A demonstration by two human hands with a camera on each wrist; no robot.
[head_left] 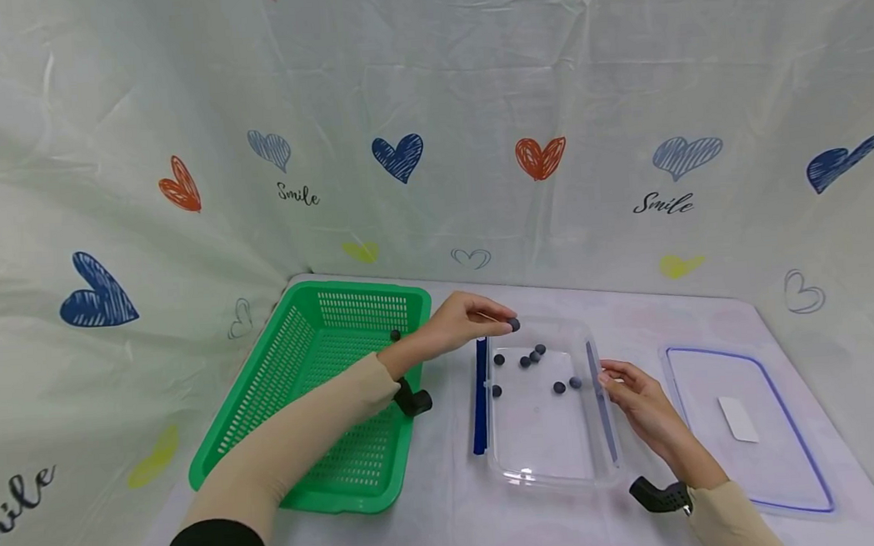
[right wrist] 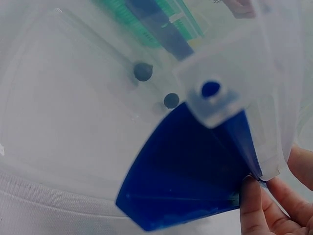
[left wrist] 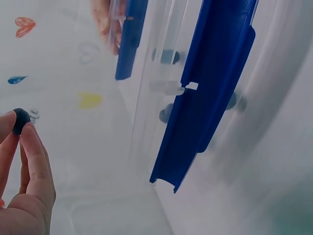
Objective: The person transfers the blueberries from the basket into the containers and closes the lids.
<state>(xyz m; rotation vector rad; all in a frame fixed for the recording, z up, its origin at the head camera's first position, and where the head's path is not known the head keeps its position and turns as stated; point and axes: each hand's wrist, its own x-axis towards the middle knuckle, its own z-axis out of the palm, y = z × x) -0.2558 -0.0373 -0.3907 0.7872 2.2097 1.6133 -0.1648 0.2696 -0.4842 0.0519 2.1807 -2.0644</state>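
My left hand [head_left: 461,322] pinches a small dark round ball [head_left: 514,324] between thumb and fingertips, above the far left edge of a clear plastic container [head_left: 542,459]. The same ball [left wrist: 21,121] shows clearly at the left of the left wrist view. Several similar dark balls [head_left: 559,387] lie on the container's bottom. Blue latch flaps [head_left: 480,397] hang on its two long sides. At the right side, my right hand [head_left: 640,402] pinches the edge of the other blue flap [right wrist: 186,176] between thumb and fingers.
A green perforated basket [head_left: 400,467] stands on the left, partly behind my left arm, with one dark ball [head_left: 396,335] visible in it. To the right lies a clear lid [head_left: 783,477] with a blue seal and a white label [head_left: 739,419]. A heart-printed curtain [head_left: 471,95] hangs behind the table.
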